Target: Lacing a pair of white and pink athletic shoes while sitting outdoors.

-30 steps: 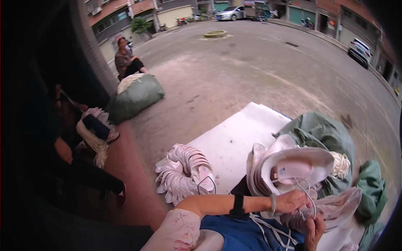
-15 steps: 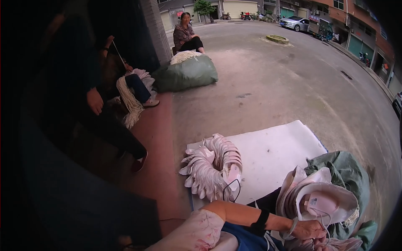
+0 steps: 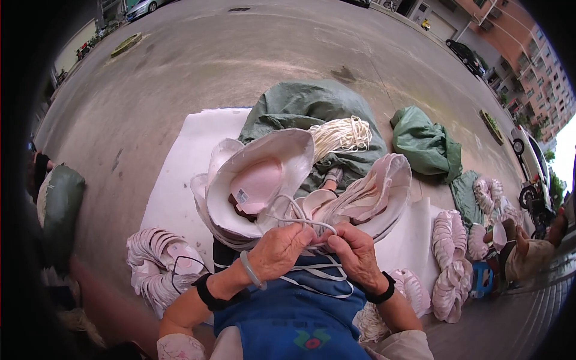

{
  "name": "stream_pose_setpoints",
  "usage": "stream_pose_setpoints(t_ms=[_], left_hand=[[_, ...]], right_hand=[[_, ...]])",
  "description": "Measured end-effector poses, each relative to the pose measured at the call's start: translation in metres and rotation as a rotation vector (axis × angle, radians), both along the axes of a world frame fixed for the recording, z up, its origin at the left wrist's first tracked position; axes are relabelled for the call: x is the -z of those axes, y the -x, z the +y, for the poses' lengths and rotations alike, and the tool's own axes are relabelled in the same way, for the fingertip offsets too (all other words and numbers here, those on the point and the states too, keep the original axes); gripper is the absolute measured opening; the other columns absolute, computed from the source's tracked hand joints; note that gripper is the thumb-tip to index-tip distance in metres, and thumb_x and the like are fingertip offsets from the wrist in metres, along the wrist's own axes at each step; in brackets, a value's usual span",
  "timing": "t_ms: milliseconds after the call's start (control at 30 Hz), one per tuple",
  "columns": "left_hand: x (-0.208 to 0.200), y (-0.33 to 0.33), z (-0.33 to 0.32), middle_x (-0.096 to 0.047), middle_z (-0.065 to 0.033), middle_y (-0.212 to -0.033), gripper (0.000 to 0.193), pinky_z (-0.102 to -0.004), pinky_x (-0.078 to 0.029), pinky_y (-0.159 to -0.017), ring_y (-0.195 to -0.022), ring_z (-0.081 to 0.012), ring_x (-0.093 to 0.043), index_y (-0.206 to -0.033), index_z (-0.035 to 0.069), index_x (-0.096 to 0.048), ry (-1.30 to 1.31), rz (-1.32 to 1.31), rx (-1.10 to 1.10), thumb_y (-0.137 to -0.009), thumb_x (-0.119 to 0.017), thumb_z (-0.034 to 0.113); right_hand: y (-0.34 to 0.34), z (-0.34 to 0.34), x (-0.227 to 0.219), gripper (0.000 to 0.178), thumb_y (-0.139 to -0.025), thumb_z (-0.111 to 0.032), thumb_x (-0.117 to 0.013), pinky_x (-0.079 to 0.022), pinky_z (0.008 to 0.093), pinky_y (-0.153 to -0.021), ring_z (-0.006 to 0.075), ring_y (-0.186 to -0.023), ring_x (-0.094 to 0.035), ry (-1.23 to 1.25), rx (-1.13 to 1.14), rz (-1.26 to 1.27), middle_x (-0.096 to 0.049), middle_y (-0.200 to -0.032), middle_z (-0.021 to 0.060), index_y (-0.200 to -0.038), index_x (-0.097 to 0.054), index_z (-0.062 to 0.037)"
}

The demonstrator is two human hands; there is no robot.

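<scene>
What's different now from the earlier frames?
The view swung right, bringing the right hand back into clear sight and pale bundles into frame. Unchanged: the left hand is at the grey cord; the ring of pale pieces lies at left.

I can read nothing on the small white rectangular label (image 3: 242, 196) on the left pale-pink oval pad (image 3: 266, 178), nor on my blue cloth apron (image 3: 264, 333).
</scene>
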State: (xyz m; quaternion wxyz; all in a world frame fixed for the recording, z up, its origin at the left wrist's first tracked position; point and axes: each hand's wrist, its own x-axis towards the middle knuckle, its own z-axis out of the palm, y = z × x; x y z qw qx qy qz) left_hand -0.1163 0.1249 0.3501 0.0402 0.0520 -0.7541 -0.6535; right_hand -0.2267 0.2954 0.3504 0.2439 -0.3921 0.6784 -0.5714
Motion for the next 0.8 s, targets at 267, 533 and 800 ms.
stream_pose_setpoints(t_ms=[267, 533, 800], left_hand=[[-0.005, -0.003, 0.022, -0.061, -0.0198, -0.076, 0.026, -0.0452, -0.047, -0.064, -0.074, -0.0405, -0.061, -0.104, 0.004, -0.055, 0.288, 0.090, 0.035, -0.094, -0.052, 0.027], [0.002, -0.012, 0.018, -0.061, -0.0172, -0.075, 0.019, -0.0443, -0.047, -0.062, -0.070, -0.0368, -0.061, -0.093, 0.002, -0.062, 0.590, 0.243, 0.012, -0.092, -0.051, 0.018], [-0.009, -0.018, 0.005, -0.058, -0.0196, -0.091, 0.027, -0.0375, -0.046, -0.070, -0.082, -0.0343, -0.058, -0.102, -0.001, -0.060, 0.312, 0.253, 0.023, -0.099, -0.040, 0.017]], right_hand=[[-0.003, 0.009, -0.012, 0.010, -0.088, -0.003, -0.057, -0.044, 0.0281, -0.063, 0.0158, -0.069, -0.056, 0.139, 0.000, 0.063, -0.059, -0.078, 0.0084, -0.096, -0.064, -0.0003], [-0.001, -0.023, -0.048, 0.025, -0.081, -0.004, -0.064, -0.049, 0.0347, -0.069, 0.0275, -0.078, -0.061, 0.159, -0.240, 0.582, -0.064, -0.089, 0.0111, -0.105, -0.065, -0.0039], [0.014, -0.024, -0.034, 0.028, -0.085, -0.008, -0.060, -0.048, 0.0365, -0.075, 0.0321, -0.088, -0.061, -0.066, -0.371, 0.478, -0.060, -0.095, 0.0158, -0.113, -0.058, -0.0014]])
